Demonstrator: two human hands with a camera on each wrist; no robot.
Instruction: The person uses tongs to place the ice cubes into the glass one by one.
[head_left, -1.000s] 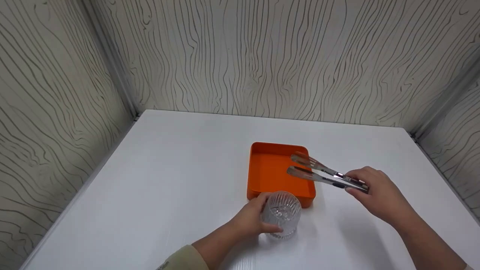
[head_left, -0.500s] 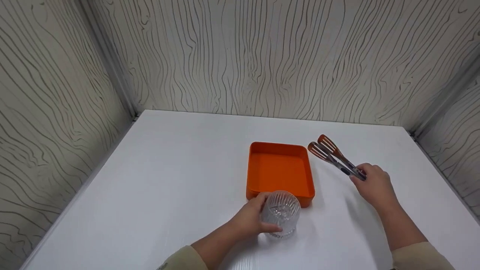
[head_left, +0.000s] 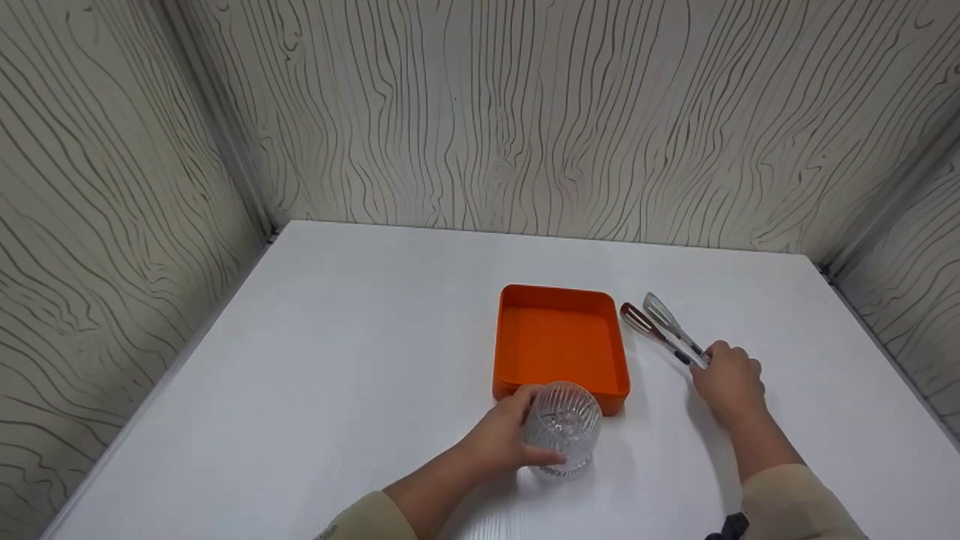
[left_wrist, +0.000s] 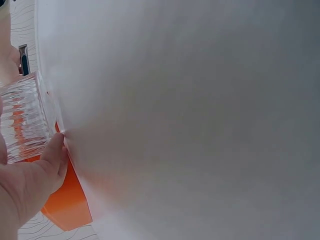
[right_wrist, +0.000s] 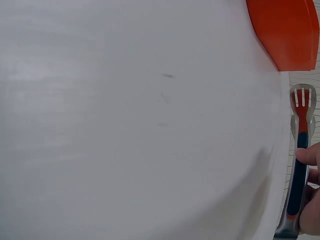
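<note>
A clear ribbed glass [head_left: 567, 429] stands at the near edge of a square orange tray [head_left: 498, 352]. My left hand [head_left: 499, 439] grips it from the left, thumb in front and fingers behind; the left wrist view also shows the glass [left_wrist: 25, 120]. To the right of the tray, my right hand [head_left: 729, 381] holds metal tongs [head_left: 667, 319] by the handle end. Their slotted heads point up and left and stand apart, close to the tray's right wall. In the right wrist view the tongs [right_wrist: 301, 150] show dark grip panels, with the thumb on one.
A white table [head_left: 337, 360] bears everything. Behind it rises a wood-grain patterned wall [head_left: 480, 112], with a like panel [head_left: 97, 187] on the left. Nothing is visible inside the orange tray.
The tongs have moved from above the tray to its right side, then down toward the table. My left hand and the glass have stayed in place.
</note>
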